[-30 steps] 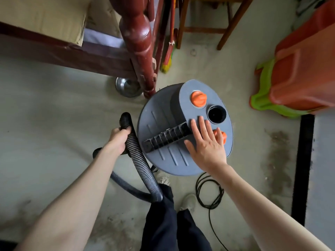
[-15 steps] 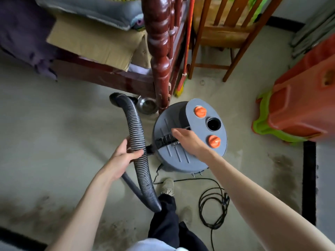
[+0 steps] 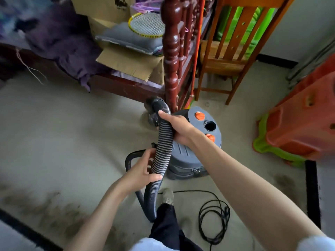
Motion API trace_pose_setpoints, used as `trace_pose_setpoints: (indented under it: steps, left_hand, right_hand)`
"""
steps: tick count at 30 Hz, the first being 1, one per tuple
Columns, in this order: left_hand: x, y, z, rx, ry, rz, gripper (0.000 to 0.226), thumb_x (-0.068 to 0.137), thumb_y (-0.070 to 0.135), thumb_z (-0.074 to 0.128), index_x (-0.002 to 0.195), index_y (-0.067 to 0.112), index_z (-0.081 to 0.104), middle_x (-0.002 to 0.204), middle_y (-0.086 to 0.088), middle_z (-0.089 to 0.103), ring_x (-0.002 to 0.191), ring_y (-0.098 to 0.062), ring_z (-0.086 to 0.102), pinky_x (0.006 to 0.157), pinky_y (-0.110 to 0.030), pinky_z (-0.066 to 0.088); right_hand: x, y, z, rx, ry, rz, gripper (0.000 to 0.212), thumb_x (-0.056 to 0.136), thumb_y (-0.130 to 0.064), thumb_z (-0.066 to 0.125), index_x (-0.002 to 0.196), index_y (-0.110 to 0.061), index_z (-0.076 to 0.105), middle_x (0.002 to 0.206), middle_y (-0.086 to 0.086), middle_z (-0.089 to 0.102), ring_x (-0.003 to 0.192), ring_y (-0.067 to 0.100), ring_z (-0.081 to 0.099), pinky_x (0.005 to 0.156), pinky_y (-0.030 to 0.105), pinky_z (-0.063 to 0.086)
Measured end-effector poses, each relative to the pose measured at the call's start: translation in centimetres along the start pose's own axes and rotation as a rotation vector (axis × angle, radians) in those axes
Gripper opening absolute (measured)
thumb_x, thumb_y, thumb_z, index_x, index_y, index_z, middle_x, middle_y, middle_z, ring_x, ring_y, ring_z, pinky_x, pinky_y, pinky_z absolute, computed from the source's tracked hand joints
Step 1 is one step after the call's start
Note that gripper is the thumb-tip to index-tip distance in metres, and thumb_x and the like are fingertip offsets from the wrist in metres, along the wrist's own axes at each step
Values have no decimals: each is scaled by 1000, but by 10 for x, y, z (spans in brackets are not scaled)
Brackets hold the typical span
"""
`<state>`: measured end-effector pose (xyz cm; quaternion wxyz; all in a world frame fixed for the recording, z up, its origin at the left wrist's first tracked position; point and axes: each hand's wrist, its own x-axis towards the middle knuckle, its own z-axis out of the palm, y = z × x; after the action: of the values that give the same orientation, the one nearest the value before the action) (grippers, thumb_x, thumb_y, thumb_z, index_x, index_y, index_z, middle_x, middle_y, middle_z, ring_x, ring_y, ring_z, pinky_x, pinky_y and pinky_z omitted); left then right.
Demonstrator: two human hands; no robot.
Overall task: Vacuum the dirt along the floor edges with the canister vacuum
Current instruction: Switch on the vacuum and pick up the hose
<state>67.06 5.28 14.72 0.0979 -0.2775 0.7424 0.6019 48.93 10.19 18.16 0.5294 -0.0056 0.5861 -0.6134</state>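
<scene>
Two hands hold the ribbed hose [image 3: 163,142] of the canister vacuum [image 3: 195,145]. The right hand [image 3: 178,128] grips the hose high up, near its open end [image 3: 154,104], with the fingers curled round it. The left hand [image 3: 143,171] grips the hose lower down, with the thumb across the front. The hose bends up between the two hands, and its open end points toward the bed post [image 3: 170,51], up off the floor. No long tube or brush is on that end. The lower part of the hose loops down by the person's leg [image 3: 166,223] and back behind the left hand. The vacuum is a round grey tub that stands on the floor [image 3: 63,133] just behind the hose. Its top has two orange knobs [image 3: 199,115] and a dark round hole [image 3: 210,125] between them. The black cord [image 3: 213,220] lies in a loose coil on the floor near the person's foot. I cannot tell if it is plugged in. Dark dirt [image 3: 45,211] lies along the near floor edge by a black strip, and more dirt [image 3: 284,180] shows on the right side by another black strip. So the cleaning looks like it has not really begun. My guess is the person is getting the hose ready. All the dirt by the edges is left to suck up. Around them are a wooden bed with boxes, a wooden chair [image 3: 233,51], and an orange and green plastic thing [image 3: 299,120].
</scene>
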Motion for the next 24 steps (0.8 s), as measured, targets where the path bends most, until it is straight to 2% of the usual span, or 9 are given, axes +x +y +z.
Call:
trace_pose_setpoints:
  steps: [4, 7, 10, 12, 14, 16, 18, 21, 24]
  left_hand:
    - [0, 6, 8, 149, -51, 88, 43, 82, 4, 70, 115, 25, 51, 110, 7, 62, 97, -8, 60, 85, -20, 48]
    - [13, 22, -6, -206, 56, 0, 17, 97, 12, 51, 112, 19, 55, 125, -9, 61, 97, -10, 61, 84, -20, 51]
    - [37, 52, -20, -531, 222, -156, 46, 100, 37, 37, 134, 6, 44, 137, -17, 51, 113, -25, 56, 100, -40, 45]
    - [52, 81, -20, -625, 145, -187, 70, 96, 52, 34, 148, 6, 27, 145, -18, 43, 128, -30, 47, 106, -44, 38]
    - [66, 113, -11, -782, -5, -140, 83, 87, 62, 36, 149, 7, 25, 145, -17, 44, 131, -30, 45, 107, -46, 36]
    - [72, 143, 6, -992, -127, -48, 69, 92, 58, 37, 136, 5, 44, 131, -17, 59, 122, -29, 55, 101, -44, 42]
    - [75, 160, 23, -1119, -123, -29, 52, 98, 44, 40, 127, 1, 51, 118, -19, 66, 112, -31, 61, 96, -44, 45]
    - [74, 174, 46, -1032, -95, -55, 50, 100, 34, 42, 134, -1, 45, 124, -23, 58, 119, -36, 55, 96, -45, 45]
    - [76, 195, 67, -875, -72, -54, 42, 100, 27, 46, 127, -4, 49, 125, -23, 57, 115, -37, 56, 89, -47, 49]
  right_hand:
    - [-28, -2, -10, -127, -24, -82, 12, 94, -11, 63, 85, -4, 57, 79, 15, 56, 65, 21, 54, 62, 33, 47]
    - [-53, 3, -46, -102, -55, -101, 4, 96, -7, 58, 97, -4, 57, 88, 17, 57, 71, 21, 55, 65, 32, 48]
    - [-79, 8, -84, -87, -104, -121, 17, 95, -2, 56, 109, -9, 60, 93, 8, 62, 82, 17, 60, 72, 27, 50]
    - [-97, 10, -102, -88, -150, -149, 26, 89, -4, 59, 114, -12, 61, 99, 6, 63, 89, 16, 60, 78, 24, 50]
    - [-112, 10, -116, -82, -195, -155, 38, 81, -9, 62, 119, -17, 60, 104, 5, 63, 97, 17, 60, 87, 27, 49]
    - [-126, 11, -128, -87, -209, -150, 44, 81, -9, 62, 123, -17, 58, 108, 6, 62, 103, 20, 58, 92, 30, 48]
    - [-139, 14, -138, -82, -193, -161, 46, 85, -5, 62, 130, -9, 55, 113, 10, 59, 103, 21, 57, 89, 31, 49]
    - [-154, 25, -148, -149, -106, -215, 47, 91, 3, 59, 137, -4, 51, 104, 4, 62, 91, 14, 61, 81, 28, 51]
    - [-162, 43, -152, -291, 92, -325, 40, 89, 4, 64, 123, -16, 60, 91, -8, 67, 86, 10, 62, 86, 36, 54]
